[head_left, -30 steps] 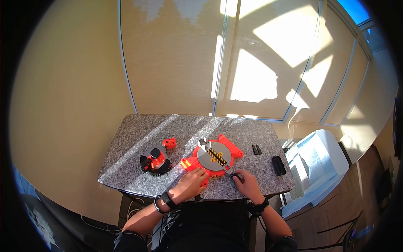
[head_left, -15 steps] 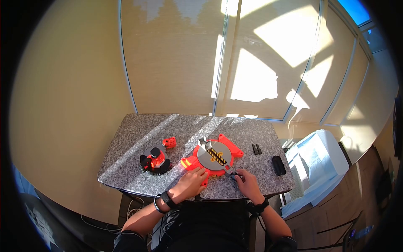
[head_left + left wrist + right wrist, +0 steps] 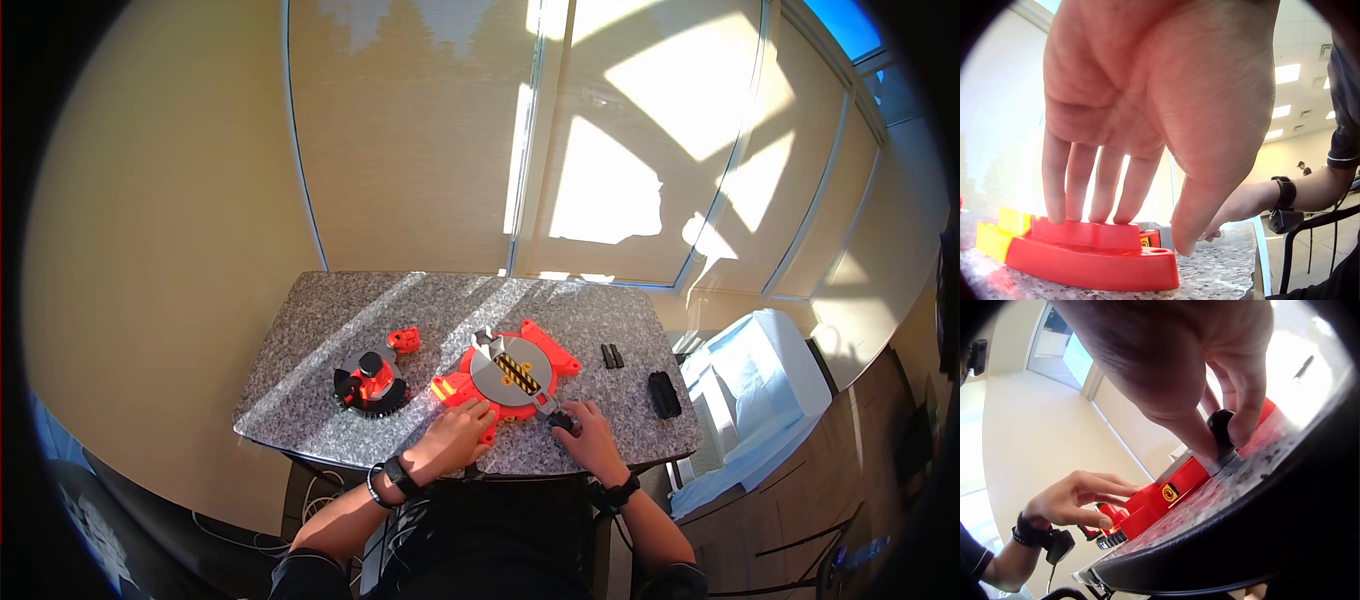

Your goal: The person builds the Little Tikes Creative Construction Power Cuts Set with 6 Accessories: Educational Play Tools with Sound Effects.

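Observation:
A red base with a round grey plate (image 3: 497,384) and a yellow-black striped strip lies on the granite table. My left hand (image 3: 455,438) rests its fingertips on the base's near-left red section; the left wrist view shows nearly straight fingers (image 3: 1107,181) on the red part (image 3: 1091,256). At the base's near-right edge, my right hand (image 3: 592,440) pinches a black knob (image 3: 562,421) on the end of a grey arm. In the right wrist view, thumb and fingers hold the black knob (image 3: 1221,428) beside the red base (image 3: 1166,495).
A red and black piece (image 3: 372,380) with a small red part (image 3: 404,340) stands on the table's left. Two small black sticks (image 3: 611,356) and a black tray-like part (image 3: 663,394) lie to the right. A chair with a pale blue cover (image 3: 765,370) stands beyond the right edge.
My right fingers have shifted slightly around the black knob, and the knob has turned a little. My left hand has stayed on the base.

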A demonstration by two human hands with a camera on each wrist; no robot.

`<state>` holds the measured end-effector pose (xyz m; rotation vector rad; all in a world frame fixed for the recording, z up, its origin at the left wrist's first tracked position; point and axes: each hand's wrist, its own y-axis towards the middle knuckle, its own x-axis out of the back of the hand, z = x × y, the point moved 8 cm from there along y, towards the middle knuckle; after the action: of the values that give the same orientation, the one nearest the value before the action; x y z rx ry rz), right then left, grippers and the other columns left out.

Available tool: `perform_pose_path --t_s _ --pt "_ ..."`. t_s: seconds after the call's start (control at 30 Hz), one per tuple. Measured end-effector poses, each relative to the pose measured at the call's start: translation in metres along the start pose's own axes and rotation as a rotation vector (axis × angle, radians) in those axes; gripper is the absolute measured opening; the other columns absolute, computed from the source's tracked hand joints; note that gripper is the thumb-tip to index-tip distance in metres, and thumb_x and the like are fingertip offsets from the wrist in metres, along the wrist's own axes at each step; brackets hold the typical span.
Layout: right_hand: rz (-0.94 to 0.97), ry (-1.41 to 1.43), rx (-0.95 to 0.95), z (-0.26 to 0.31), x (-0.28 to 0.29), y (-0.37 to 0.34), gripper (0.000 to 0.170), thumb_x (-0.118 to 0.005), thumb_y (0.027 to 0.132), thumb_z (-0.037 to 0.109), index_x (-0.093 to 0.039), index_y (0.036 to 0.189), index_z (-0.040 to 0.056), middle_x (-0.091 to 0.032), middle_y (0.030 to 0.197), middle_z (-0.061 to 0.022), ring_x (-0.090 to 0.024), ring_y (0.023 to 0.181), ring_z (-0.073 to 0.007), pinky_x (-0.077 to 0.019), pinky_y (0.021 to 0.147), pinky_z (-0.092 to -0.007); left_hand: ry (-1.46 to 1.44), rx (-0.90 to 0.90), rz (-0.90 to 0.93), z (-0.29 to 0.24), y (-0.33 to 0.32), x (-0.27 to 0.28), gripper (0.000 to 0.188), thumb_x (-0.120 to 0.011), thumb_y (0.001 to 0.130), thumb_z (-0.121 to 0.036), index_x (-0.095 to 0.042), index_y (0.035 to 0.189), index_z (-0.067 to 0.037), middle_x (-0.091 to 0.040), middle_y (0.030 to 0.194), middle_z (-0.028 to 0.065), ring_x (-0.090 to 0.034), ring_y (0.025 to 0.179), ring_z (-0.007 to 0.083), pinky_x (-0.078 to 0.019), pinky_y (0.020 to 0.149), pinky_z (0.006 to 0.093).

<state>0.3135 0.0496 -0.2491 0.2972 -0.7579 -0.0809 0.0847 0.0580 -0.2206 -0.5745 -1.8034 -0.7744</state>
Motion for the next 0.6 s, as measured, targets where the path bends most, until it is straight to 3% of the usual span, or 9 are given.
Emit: perform_pose_path --t_s 0.3,0.4,0.6 --pt "-0.060 -0.015 0.007 -0.012 -0.002 0.000 0.034 -0.074 0.091 0.011 -0.064 0.121 0.0003 -0.073 0.103 -0.0173 -0.072 0.073 -0.0251 -0.0569 0.068 -0.0359 -0.009 -0.019 -0.019 0.000 0.000 -0.001 0.059 -0.079 0.082 -0.024 -0.059 0.132 0.001 -0.061 0.133 0.0173 -0.059 0.124 0.0357 -0.0505 0.103 0.0434" --pt "-0.056 0.040 0.001 -0.012 -0.003 0.001 0.035 -0.075 0.089 0.013 -0.064 0.120 0.0018 -0.070 0.105 -0.0190 -0.071 0.078 -0.0307 -0.0567 0.071 -0.0391 0.001 -0.013 -0.010 0.000 0.001 0.000 0.059 -0.079 0.082 -0.024 -0.059 0.131 0.001 -0.061 0.132 0.0171 -0.059 0.124 0.0355 -0.0506 0.102 0.0433" --pt "0.004 0.015 0.004 0.006 0.002 0.000 0.043 -0.079 0.085 0.011 -0.062 0.123 0.0040 -0.063 0.103 -0.0152 -0.069 0.075 -0.0284 -0.0563 0.070 -0.0389 0.004 -0.015 -0.022 0.002 0.001 -0.003 0.058 -0.080 0.081 -0.024 -0.060 0.130 0.001 -0.062 0.131 0.0169 -0.059 0.124 0.0351 -0.0507 0.102 0.0432"
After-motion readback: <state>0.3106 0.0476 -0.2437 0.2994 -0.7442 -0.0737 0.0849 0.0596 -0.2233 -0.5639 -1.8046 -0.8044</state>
